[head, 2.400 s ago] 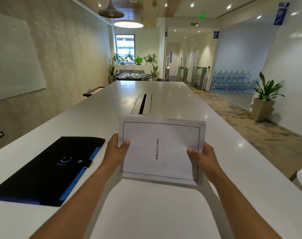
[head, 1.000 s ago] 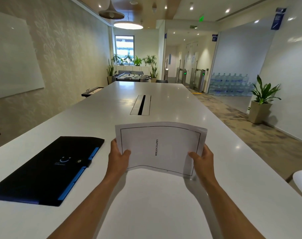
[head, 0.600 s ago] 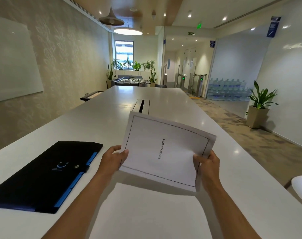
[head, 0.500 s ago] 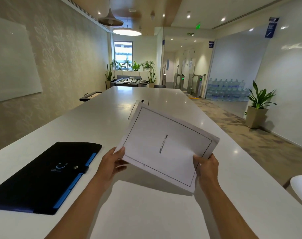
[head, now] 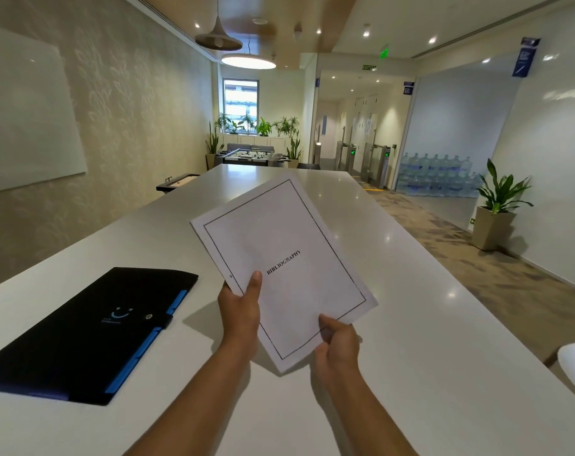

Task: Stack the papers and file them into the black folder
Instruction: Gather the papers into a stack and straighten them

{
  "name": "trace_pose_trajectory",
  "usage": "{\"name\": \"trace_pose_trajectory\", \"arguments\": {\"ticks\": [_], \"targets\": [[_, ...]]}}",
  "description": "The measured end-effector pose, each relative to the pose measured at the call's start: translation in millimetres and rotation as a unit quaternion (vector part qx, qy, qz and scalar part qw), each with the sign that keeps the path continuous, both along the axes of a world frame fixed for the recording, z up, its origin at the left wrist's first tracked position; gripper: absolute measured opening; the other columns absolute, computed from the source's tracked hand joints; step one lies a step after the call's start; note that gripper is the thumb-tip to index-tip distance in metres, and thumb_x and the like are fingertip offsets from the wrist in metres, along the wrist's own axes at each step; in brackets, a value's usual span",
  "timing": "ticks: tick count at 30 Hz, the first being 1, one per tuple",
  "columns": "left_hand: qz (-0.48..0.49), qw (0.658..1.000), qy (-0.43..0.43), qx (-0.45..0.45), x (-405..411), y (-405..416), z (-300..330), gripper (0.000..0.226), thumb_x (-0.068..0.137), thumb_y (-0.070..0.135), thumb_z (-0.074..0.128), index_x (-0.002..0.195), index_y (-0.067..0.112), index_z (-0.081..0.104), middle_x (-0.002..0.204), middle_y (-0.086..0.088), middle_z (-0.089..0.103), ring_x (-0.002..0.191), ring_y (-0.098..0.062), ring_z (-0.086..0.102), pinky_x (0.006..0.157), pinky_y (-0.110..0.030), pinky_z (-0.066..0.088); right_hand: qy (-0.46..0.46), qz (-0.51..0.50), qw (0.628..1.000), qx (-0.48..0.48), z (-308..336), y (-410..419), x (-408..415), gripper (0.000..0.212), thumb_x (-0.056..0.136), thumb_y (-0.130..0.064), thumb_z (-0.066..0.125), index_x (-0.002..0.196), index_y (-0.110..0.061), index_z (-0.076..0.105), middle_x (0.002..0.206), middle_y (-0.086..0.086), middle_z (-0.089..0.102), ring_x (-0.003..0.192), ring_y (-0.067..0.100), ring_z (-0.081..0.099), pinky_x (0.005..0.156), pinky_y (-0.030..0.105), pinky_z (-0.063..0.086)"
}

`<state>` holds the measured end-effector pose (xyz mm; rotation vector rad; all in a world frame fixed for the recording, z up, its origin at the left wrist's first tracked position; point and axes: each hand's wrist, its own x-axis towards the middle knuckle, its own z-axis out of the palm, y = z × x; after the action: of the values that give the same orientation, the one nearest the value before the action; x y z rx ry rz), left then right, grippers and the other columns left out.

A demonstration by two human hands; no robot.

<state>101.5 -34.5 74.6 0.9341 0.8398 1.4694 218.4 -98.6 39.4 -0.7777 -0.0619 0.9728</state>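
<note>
- Right hand [head: 337, 345], nearest the cam: closed on the bottom corner of the papers [head: 284, 268], thumb on top, fingers under.
- Left hand [head: 241, 309]: clamped on the stack's left edge, thumb pressed on the top sheet near "BIBLIOGRAPHY".
- Papers held up off the white table [head: 444, 340], tilted w/ one corner pointing away; edges look squared, so stacking seems done. Can't tell how many sheets, only the top page and a thin edge show.
- Black folder [head: 92, 330]: flat on the table, left of the hands, well apart from the papers; strap snapped over the blue edge, so it looks closed. Filing not begun: folder has to be opened, stack slid in.
- Vs earlier frames: the stack was held landscape, one hand per side, then bowed as it was tapped; now it's turned near portrait, left hand shifted up the edge, right moved to the bottom corner. Folder unmoved.
- Far: potted plant [head: 496, 205] by the right wall, not involved.
</note>
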Motion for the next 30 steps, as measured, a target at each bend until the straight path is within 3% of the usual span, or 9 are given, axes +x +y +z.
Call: {"name": "trace_pose_trajectory", "arguments": {"ticks": [4,7,10,13,15,18,23,28,30], "targets": [[0.02,0.995,0.068,0.069,-13,11,11,0.025,0.087,0.023,0.068,0.111,0.027,0.062,0.108,0.008,0.069,0.105,-0.012,0.064,0.095,-0.035,0.05,-0.081,0.001,0.996,-0.04,2,3,14,0.054,0.073,0.007,0.059,0.122,-0.014,0.054,0.09,0.008,0.063,0.071,0.018,0.061,0.061,0.029,0.051],[0.014,0.986,0.111,0.121,-25,16,22,0.015,0.089,0.019,0.066,0.095,0.032,0.063,0.097,0.014,0.068,0.093,-0.002,0.065,0.082,-0.024,0.051,-0.214,-0.069,0.963,-0.15,11,1,30,0.067,0.075,-0.001,0.067,0.131,-0.021,0.037,0.113,0.008,0.057,0.091,0.022,0.057,0.084,0.038,0.046],[0.003,0.975,0.161,0.154,-35,21,27,0.017,0.089,0.019,0.066,0.103,0.027,0.064,0.098,0.013,0.068,0.095,-0.002,0.065,0.083,-0.024,0.052,-0.323,-0.078,0.936,-0.118,30,-2,38,0.057,0.079,-0.001,0.066,0.127,-0.02,0.043,0.122,0.003,0.054,0.111,0.021,0.055,0.095,0.037,0.045],[-0.019,0.964,0.195,0.181,-35,23,33,0.021,0.089,0.017,0.065,0.108,0.025,0.062,0.098,0.013,0.068,0.094,-0.002,0.065,0.085,-0.025,0.053,-0.408,-0.007,0.912,-0.031,58,-4,36,0.033,0.082,0.005,0.061,0.106,-0.018,0.057,0.097,0.002,0.065,0.092,0.021,0.063,0.071,0.015,0.051],[-0.038,0.955,0.217,0.2,-33,20,37,0.022,0.09,0.018,0.064,0.112,0.022,0.062,0.1,0.009,0.068,0.095,-0.005,0.065,0.084,-0.024,0.053,-0.459,0.002,0.889,-0.003,75,-5,32,0.031,0.083,0.004,0.06,0.098,-0.022,0.06,0.091,-0.007,0.069,0.082,0.012,0.068,0.063,0.013,0.052],[-0.039,0.955,0.209,0.209,-32,19,41,0.025,0.09,0.018,0.064,0.114,0.019,0.062,0.103,0.005,0.068,0.097,-0.008,0.065,0.087,-0.025,0.052,-0.465,-0.023,0.885,0.029,89,-5,31,0.031,0.082,0.007,0.059,0.098,-0.019,0.063,0.09,-0.007,0.071,0.074,0.004,0.069,0.062,0.014,0.052],[-0.059,0.958,0.191,0.207,-35,19,38,0.019,0.089,0.02,0.065,0.105,0.03,0.063,0.104,0.007,0.07,0.099,-0.009,0.066,0.086,-0.029,0.054,-0.473,-0.043,0.879,0.046,82,-8,29,0.032,0.084,0.008,0.058,0.109,-0.013,0.057,0.097,-0.004,0.068,0.077,0.001,0.068,0.064,0.015,0.054],[-0.055,0.971,0.184,0.146,-34,20,5,0.037,0.085,0.019,0.069,0.121,0.012,0.061,0.11,-0.003,0.069,0.102,-0.018,0.066,0.082,-0.027,0.057,-0.478,-0.013,0.878,0.001,41,-6,26,0.033,0.083,0.007,0.059,0.104,-0.018,0.056,0.102,0.003,0.067,0.091,0.017,0.067,0.07,0.022,0.055],[-0.049,0.973,0.184,0.131,-33,20,-8,0.036,0.085,0.018,0.07,0.119,0.012,0.063,0.108,-0.002,0.07,0.101,-0.018,0.067,0.077,-0.02,0.056,-0.491,-0.017,0.871,-0.018,26,-4,20,0.034,0.084,0.004,0.059,0.104,-0.024,0.056,0.104,-0.001,0.067,0.093,0.013,0.066,0.075,0.021,0.052]]}}
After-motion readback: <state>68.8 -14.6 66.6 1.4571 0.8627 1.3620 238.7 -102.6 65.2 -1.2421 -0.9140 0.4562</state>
